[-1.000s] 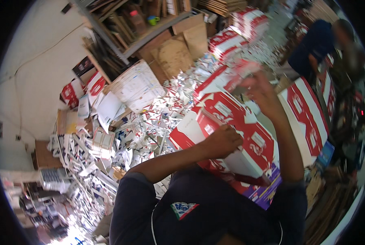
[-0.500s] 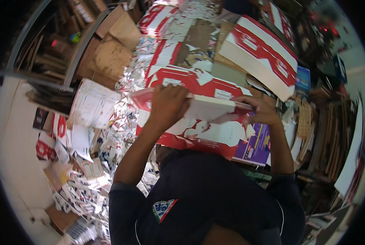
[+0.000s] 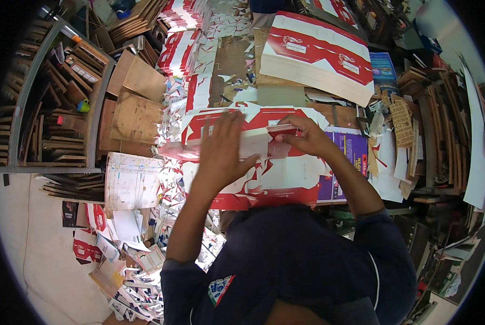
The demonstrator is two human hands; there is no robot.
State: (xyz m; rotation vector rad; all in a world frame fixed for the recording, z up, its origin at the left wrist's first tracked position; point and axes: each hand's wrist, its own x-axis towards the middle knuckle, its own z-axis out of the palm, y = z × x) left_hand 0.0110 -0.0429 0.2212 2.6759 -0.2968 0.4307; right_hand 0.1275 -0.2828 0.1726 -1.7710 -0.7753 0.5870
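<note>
A stack of red-and-white printed card sheets (image 3: 255, 143) is held on edge over the work table, its pale cut side facing me. My right hand (image 3: 303, 136) pinches its right end between thumb and fingers. Against its left part lies my left hand (image 3: 223, 151), fingers stretched and thumb apart; the fingertips are blurred. Whether that palm touches the stack I cannot tell. Beneath both hands lie more red-and-white die-cut sheets (image 3: 294, 176) with torn white edges. A purple printed sheet (image 3: 329, 187) sticks out beside them on the right.
A tall stack of red-and-white printed sheets (image 3: 318, 57) stands at the far right of the table, with further piles (image 3: 180, 51) at the far left. Paper scraps (image 3: 172, 116) cover the left side. Shelving with boards (image 3: 63, 108) is left; upright boards (image 3: 443, 135) line the right.
My left hand has gone from gripping the stack's top edge to lying flat with fingers stretched. My right hand and the stack's right end have shifted left. The view has turned slightly.
</note>
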